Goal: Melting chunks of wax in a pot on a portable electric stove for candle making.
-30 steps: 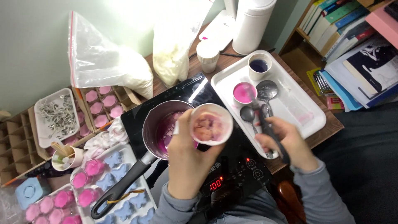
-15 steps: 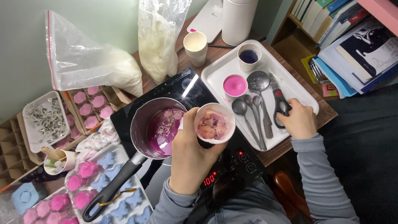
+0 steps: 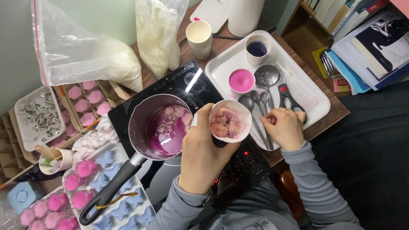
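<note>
My left hand (image 3: 203, 150) holds a white paper cup (image 3: 229, 122) of pale pink wax chunks, tilted, just right of a saucepan (image 3: 158, 126). The pan stands on a black induction hob (image 3: 197, 83) and holds purple-pink liquid with floating chunks. My right hand (image 3: 284, 127) rests on the white tray's (image 3: 307, 90) near edge, thumb and fingers closing on the handle of a spoon (image 3: 252, 111). Red-and-black scissors (image 3: 286, 96) lie free on the tray just beyond that hand.
The tray also carries a cup of pink wax (image 3: 241, 80), a cup of dark purple liquid (image 3: 257, 48) and a slotted ladle (image 3: 266, 76). Stacked paper cups (image 3: 199, 36) and two bags of white flakes (image 3: 87, 57) stand behind. Moulds with pink and blue shapes (image 3: 100, 181) lie left; books (image 3: 366, 38) right.
My right hand laid the scissors down on the tray, then shifted left onto the spoon handles. The left hand kept the cup beside the pan.
</note>
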